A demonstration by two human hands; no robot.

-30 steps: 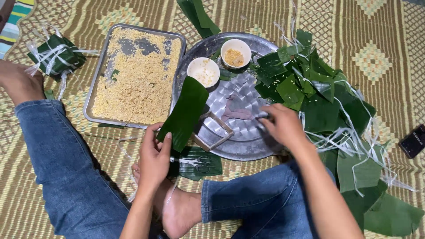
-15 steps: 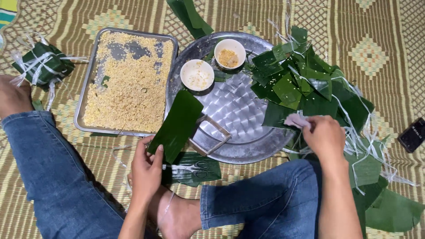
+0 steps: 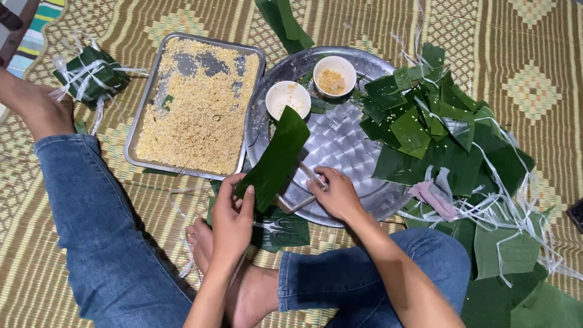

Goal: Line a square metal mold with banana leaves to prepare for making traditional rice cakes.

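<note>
My left hand (image 3: 232, 214) holds the near end of a long green leaf (image 3: 276, 157) that slants up over the round metal tray (image 3: 340, 140). My right hand (image 3: 337, 193) rests on a square wooden frame (image 3: 306, 185) lying on the tray's near edge, fingers on its right side. Two small white bowls sit at the tray's far side, one with white grains (image 3: 288, 99), one with yellow filling (image 3: 334, 76). A pink cloth (image 3: 434, 197) lies among the leaves to the right.
A rectangular metal pan of yellow crumbs (image 3: 197, 103) lies left of the tray. A tied leaf parcel (image 3: 91, 73) sits at far left. Cut leaves (image 3: 437, 127) and white strings (image 3: 510, 206) pile at right. Scissors (image 3: 282, 226) rest on a leaf by my foot.
My right hand left the pink cloth among the leaves at right and came back to the wooden frame on the tray. My left hand still holds the leaf.
</note>
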